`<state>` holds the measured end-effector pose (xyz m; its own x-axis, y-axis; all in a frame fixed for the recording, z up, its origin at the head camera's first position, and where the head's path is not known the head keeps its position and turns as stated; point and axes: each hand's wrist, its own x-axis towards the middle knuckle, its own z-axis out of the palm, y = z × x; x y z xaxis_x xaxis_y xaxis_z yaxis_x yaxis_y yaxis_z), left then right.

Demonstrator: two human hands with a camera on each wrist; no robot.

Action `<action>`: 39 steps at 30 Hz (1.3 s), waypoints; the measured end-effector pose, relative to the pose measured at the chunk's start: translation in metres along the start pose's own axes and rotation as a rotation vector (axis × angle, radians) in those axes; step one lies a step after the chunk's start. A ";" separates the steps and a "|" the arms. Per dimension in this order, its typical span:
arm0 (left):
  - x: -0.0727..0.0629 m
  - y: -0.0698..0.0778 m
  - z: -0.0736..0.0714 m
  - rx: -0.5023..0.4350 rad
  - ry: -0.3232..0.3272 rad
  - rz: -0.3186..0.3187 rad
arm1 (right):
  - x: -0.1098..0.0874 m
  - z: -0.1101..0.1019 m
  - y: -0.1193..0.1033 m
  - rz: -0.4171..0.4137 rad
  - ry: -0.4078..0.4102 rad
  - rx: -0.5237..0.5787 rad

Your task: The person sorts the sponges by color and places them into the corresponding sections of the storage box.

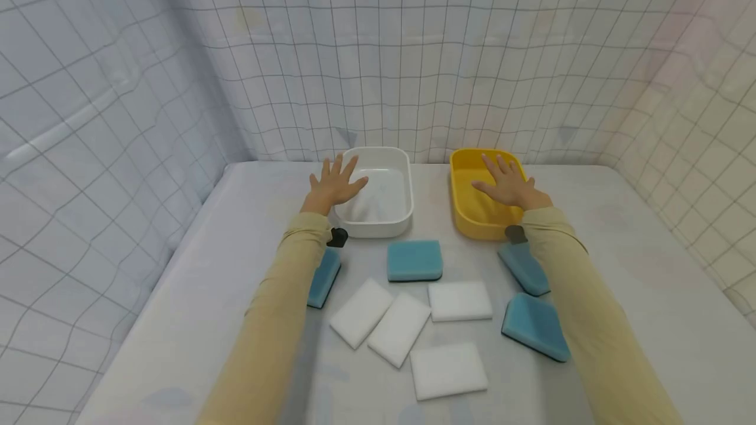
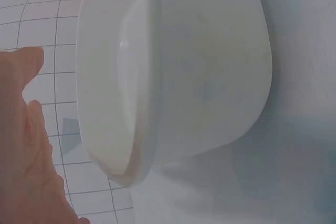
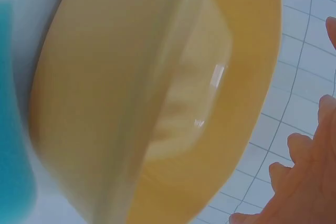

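Fingers spread, my left hand (image 1: 334,187) hovers over the left side of a white plastic bin (image 1: 378,230). My right hand (image 1: 509,185), fingers also spread, is above the right part of a yellow plastic bin (image 1: 475,229). Neither hand holds anything. In the left wrist view the white bin's wall (image 2: 210,66) fills the middle, the hand off to its left. The right wrist view has the yellow bin's wall (image 3: 94,87) close up, with fingers at the right edge. A blue sponge (image 1: 415,260) with a dark underside lies in front of the bins.
Several white sponge pads (image 1: 461,300) lie on the near middle of the white table (image 1: 177,320). More blue sponges (image 1: 534,325) lie at the right, and another blue sponge (image 1: 323,277) is partly behind my left sleeve. A grid-patterned curtain (image 1: 378,51) encloses the back and sides.
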<state>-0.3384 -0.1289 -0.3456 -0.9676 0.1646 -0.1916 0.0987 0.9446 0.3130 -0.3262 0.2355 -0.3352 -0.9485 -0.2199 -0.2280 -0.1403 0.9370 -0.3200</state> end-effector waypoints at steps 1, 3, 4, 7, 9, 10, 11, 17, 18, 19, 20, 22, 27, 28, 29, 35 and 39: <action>0.001 -0.001 0.001 -0.002 -0.004 -0.005 | -0.001 0.000 0.001 -0.003 0.001 0.000; 0.002 -0.005 0.002 -0.013 -0.009 -0.012 | -0.002 0.000 0.002 -0.009 0.003 -0.004; 0.005 -0.007 0.004 -0.018 -0.015 -0.013 | -0.002 0.000 0.003 -0.011 0.005 -0.004; 0.012 -0.014 0.006 -0.042 -0.031 -0.023 | -0.004 0.000 0.004 -0.016 0.008 -0.002; 0.021 -0.019 0.008 -0.088 -0.055 -0.029 | -0.004 0.000 0.005 -0.018 0.009 -0.003; 0.028 -0.024 0.011 -0.111 -0.064 -0.029 | -0.004 0.001 0.005 -0.019 0.009 0.001; 0.036 -0.030 0.017 -0.144 -0.055 -0.015 | -0.005 0.001 0.006 -0.021 0.009 0.003; 0.086 -0.069 0.046 -0.268 0.004 0.100 | -0.004 0.001 0.009 -0.032 0.004 0.014; 0.087 -0.070 0.046 -0.268 -0.003 0.103 | -0.004 0.000 0.009 -0.033 0.005 0.013; 0.088 -0.072 0.046 -0.282 0.014 0.123 | -0.004 0.000 0.010 -0.032 0.005 0.013; 0.084 -0.071 0.044 -0.293 0.017 0.141 | -0.004 -0.001 0.011 -0.032 0.006 0.016; 0.070 -0.063 0.036 -0.304 0.007 0.170 | -0.004 -0.001 0.013 -0.032 0.005 0.014; 0.006 -0.031 0.006 -0.331 -0.039 0.211 | -0.008 -0.004 0.015 -0.037 0.001 -0.004; 0.004 -0.030 0.006 -0.334 -0.040 0.207 | -0.008 -0.005 0.015 -0.039 0.005 -0.009; -0.001 -0.028 0.004 -0.341 -0.037 0.214 | -0.009 -0.005 0.015 -0.043 0.010 -0.016; -0.014 -0.035 0.003 -0.366 -0.061 0.230 | -0.013 -0.010 0.015 -0.087 0.041 -0.009; -0.018 -0.040 0.005 -0.389 -0.111 0.233 | -0.019 -0.013 0.015 -0.122 0.073 0.005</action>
<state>-0.3233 -0.1679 -0.3593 -0.8974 0.4087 -0.1665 0.1952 0.7060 0.6807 -0.3138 0.2567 -0.3240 -0.9428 -0.3112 -0.1197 -0.2543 0.9033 -0.3455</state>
